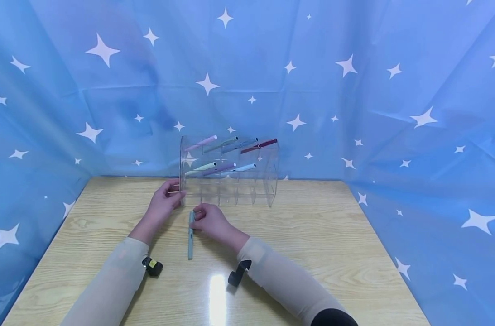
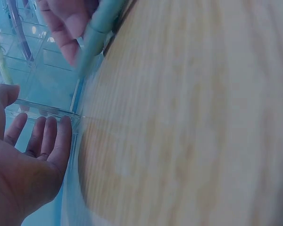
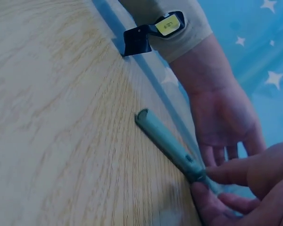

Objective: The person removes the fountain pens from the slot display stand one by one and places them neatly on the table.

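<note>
On the black wrist camera (image 3: pixel 137 42), a yellow label (image 3: pixel 168 25): seemingly "L" first, other characters unclear

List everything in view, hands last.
Table: one, light wood, across the foreground
Backdrop: one, blue with white stars, behind table
Clear rack: one, colourless, table's far side
Upper pens: four; lilac, green, blue, dark red; in rack
Lower pens: three; pale green, purple, light blue; in rack
Held pen: one, teal, in front of rack
Wrist cameras: two, black, one per wrist
Sleeves: two, pale, one per arm
Band: one, black, head view's bottom edge
Left hand: one, bare, at rack's left end
Right hand: one, bare, pinching the held pen
</note>
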A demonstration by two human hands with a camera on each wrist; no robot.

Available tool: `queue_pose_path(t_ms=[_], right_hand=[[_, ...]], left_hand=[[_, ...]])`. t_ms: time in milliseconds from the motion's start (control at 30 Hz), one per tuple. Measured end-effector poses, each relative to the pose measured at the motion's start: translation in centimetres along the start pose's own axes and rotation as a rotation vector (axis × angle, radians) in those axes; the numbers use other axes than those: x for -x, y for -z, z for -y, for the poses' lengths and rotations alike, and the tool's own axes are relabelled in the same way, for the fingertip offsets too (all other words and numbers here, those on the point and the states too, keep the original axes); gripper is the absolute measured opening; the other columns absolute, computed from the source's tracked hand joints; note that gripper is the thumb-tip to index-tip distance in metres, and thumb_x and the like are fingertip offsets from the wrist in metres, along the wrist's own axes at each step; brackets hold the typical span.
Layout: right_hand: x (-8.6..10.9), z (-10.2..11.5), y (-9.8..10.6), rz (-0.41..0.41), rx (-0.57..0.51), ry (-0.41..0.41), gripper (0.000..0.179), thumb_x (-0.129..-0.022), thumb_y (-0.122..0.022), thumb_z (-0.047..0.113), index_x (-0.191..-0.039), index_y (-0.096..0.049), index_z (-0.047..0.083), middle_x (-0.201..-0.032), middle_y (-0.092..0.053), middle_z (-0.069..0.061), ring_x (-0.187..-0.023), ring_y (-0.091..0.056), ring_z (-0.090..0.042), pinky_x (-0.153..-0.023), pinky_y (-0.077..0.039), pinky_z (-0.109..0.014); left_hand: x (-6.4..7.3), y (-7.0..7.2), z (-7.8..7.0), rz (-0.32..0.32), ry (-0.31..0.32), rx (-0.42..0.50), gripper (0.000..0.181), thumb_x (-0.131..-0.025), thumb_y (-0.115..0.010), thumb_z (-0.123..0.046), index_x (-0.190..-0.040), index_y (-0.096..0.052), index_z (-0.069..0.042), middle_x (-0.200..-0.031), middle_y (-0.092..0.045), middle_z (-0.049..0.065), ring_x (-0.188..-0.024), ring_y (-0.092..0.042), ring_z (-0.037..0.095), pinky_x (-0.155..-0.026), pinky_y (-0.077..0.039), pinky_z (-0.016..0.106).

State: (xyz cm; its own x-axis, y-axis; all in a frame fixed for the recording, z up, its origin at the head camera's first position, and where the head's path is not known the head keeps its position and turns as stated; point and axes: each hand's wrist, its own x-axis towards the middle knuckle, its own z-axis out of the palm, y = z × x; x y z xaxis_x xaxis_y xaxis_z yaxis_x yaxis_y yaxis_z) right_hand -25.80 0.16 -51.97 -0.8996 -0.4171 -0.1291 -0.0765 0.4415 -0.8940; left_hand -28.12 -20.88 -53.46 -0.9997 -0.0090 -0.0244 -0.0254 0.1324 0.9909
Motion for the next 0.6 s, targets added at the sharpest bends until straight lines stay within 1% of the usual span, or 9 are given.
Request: queue_pose_path(t_ms=[167, 367, 600], right_hand=[[-0.06, 0.23, -0.01, -0.005, 0.031, -0.016, 0.041, -0.091, -0.086, 0.000, -0.128, -0.071, -0.004, -0.101, -0.071, -0.008, -0.084, -0.062, -0.010, -0.074, -0.055, -0.021], [0.05, 0.23, -0.03, -0.017, 0.048, -0.014, 0.041, -0.090, -0.088, 0.001, -0.128, -0.071, -0.003, -0.103, -0.071, -0.010, -0.085, -0.061, -0.011, -0.075, -0.055, -0.023], [0.28, 0.14, 0.00, -0.027, 0.055, -0.016, 0.045, -0.088, -0.090, 0.003, -0.128, -0.071, -0.004, -0.102, -0.072, -0.008, -0.085, -0.061, -0.010, -0.076, -0.056, -0.023]], left_hand=[[0.12, 0.02, -0.22, -0.001, -0.004, 0.002, 0.058, -0.112, -0.067, -0.020, -0.164, -0.047, -0.005, -0.148, -0.053, 0.025, -0.117, -0.062, 0.020, -0.101, -0.062, 0.037], [-0.01, 0.06, -0.09, -0.002, 0.002, -0.005, 0.059, -0.112, -0.067, -0.021, -0.165, -0.046, -0.006, -0.148, -0.052, 0.023, -0.121, -0.061, 0.024, -0.104, -0.061, 0.039], [-0.28, 0.14, 0.27, -0.001, 0.027, 0.002, 0.058, -0.113, -0.065, -0.019, -0.166, -0.045, -0.006, -0.151, -0.051, 0.023, -0.127, -0.059, 0.028, -0.108, -0.059, 0.045]])
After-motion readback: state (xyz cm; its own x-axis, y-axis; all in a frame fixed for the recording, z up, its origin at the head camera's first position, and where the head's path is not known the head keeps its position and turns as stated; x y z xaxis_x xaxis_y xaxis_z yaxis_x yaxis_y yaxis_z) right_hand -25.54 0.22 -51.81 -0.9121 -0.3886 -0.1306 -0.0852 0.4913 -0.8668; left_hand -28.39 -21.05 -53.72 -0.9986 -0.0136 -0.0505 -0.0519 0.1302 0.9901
